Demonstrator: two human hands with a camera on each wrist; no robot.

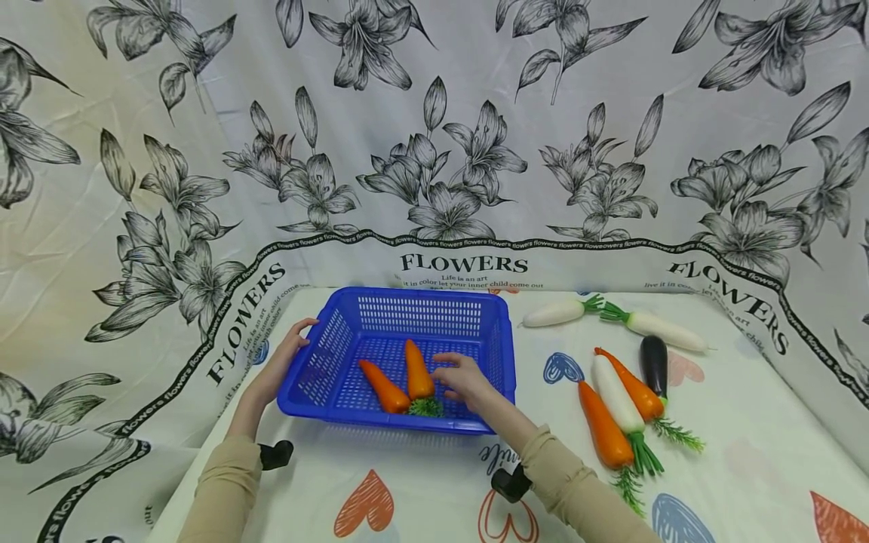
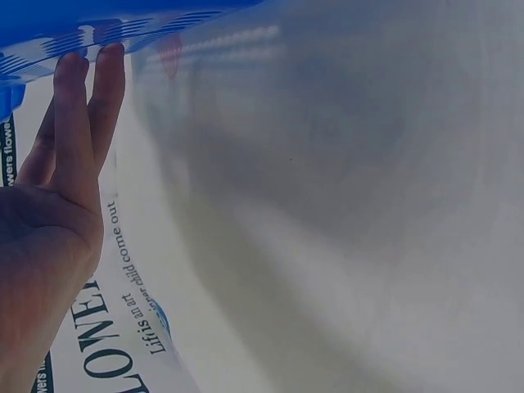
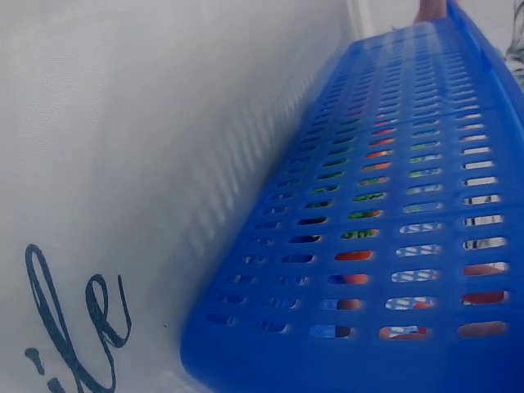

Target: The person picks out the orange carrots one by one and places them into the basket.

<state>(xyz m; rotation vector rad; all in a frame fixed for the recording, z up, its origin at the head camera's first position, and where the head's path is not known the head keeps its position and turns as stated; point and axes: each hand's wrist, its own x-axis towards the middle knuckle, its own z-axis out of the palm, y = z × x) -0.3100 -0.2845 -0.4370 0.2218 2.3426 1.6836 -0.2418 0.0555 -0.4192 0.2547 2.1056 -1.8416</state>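
Note:
A blue plastic basket (image 1: 498, 313) with slotted walls stands on the table, one carrot (image 1: 383, 386) and a second carrot (image 1: 419, 371) lying inside near its front wall. Green leaves show at their thick ends. My left hand (image 1: 290, 351) is at the basket's left side; in the left wrist view its straight fingers (image 2: 74, 123) touch the slotted wall from outside. Over the basket's right part reaches my right hand (image 1: 468, 381), fingers loosely bent beside the second carrot, holding nothing. The right wrist view shows only the basket's outer wall (image 3: 352, 360), hiding that hand's fingers.
Right of the basket lie two more carrots (image 1: 603, 430) (image 1: 634, 388), a white radish (image 1: 616, 392) between them, and an eggplant (image 1: 654, 366). Two white radishes (image 1: 553, 313) (image 1: 665, 332) lie farther back. A flower-print curtain (image 1: 448, 173) hangs behind the table.

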